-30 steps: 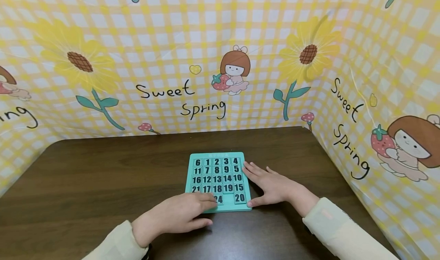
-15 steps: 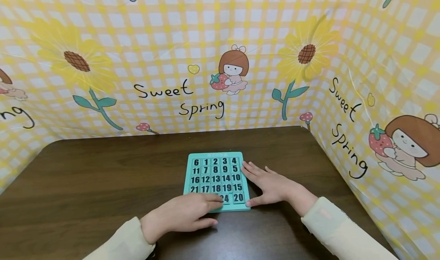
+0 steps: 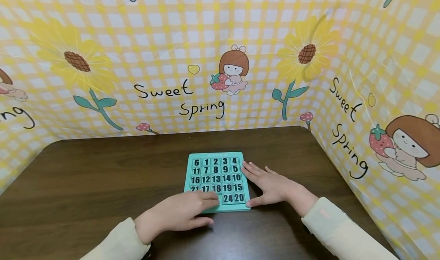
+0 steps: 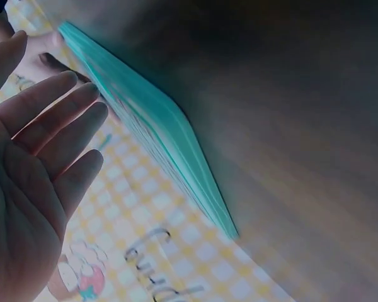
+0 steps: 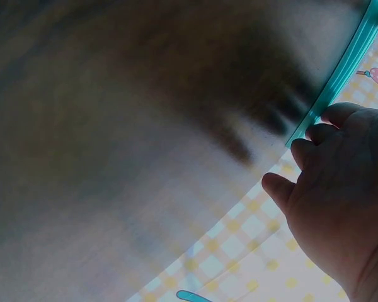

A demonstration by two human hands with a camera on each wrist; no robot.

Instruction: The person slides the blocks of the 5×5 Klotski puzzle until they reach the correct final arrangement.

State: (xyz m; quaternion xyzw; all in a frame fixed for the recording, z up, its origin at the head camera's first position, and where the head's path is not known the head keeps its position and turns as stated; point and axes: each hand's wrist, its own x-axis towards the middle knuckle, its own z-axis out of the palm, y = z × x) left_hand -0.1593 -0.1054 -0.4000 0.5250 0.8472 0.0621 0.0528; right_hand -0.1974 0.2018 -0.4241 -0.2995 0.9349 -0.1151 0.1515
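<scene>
A turquoise number slide puzzle (image 3: 199, 155) lies flat on the table, its tiles printed with black numerals. Over the left of its bottom row rests my left hand (image 3: 182, 211), fingers fairly straight with the tips on the tiles and the thumb apart near the front edge. These fingers hide the lower-left tiles. Tile 24 (image 3: 227, 199) sits beside tile 20 (image 3: 239, 197) at the lower right. My right hand (image 3: 271, 185) is spread along the puzzle's right side, fingertips touching the edge and thumb at the lower-right corner. In the left wrist view the puzzle's side (image 4: 170, 113) shows beyond the fingers.
The dark wooden table (image 3: 103, 176) extends on all sides of the puzzle. A yellow checked cloth (image 3: 165, 53) with printed flowers and lettering stands behind the table and along its right side.
Tile 24 has slid right along the bottom row until beside tile 20, closing the gap there. My left hand went right with it, then back left a little. My right hand stays put.
</scene>
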